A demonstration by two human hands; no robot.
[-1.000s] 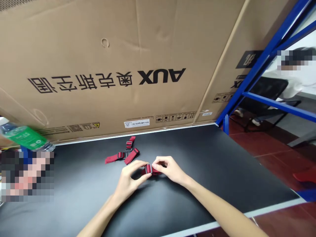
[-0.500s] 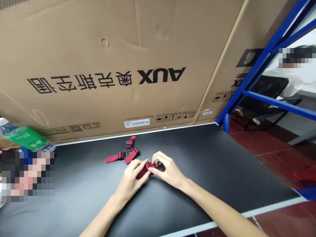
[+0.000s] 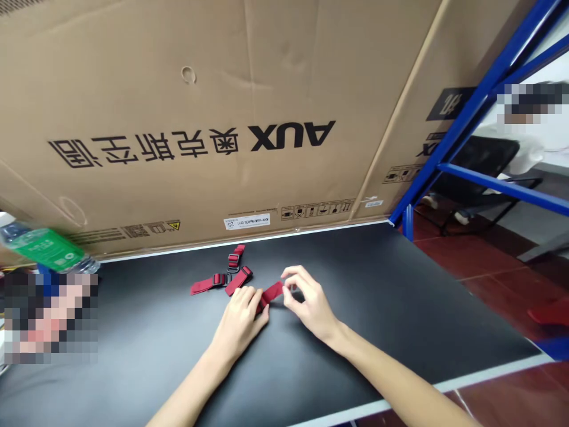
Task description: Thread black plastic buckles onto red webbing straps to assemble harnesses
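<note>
A short red strap (image 3: pixel 272 292) stretches between my two hands over the black table. My left hand (image 3: pixel 240 314) is closed on its left part, the fingers covering most of that end. My right hand (image 3: pixel 309 302) pinches the strap's right end between thumb and fingertips. Just beyond my left hand lies a joined set of red straps with dark buckles: one strap (image 3: pixel 203 286) points left, another (image 3: pixel 240 251) points away from me, and a third (image 3: pixel 237 283) lies close to my left fingers.
A large cardboard box (image 3: pixel 288 184) stands along the back edge of the black table (image 3: pixel 355 267). At the left lies a bottle with a green label (image 3: pixel 48 249). A blue metal frame (image 3: pixel 444 148) rises at the right, with a seated person (image 3: pixel 528 148) beyond it.
My right hand has moved slightly right and away, drawing the strap's end outward. More red webbing now shows between my hands, which are farther apart.
</note>
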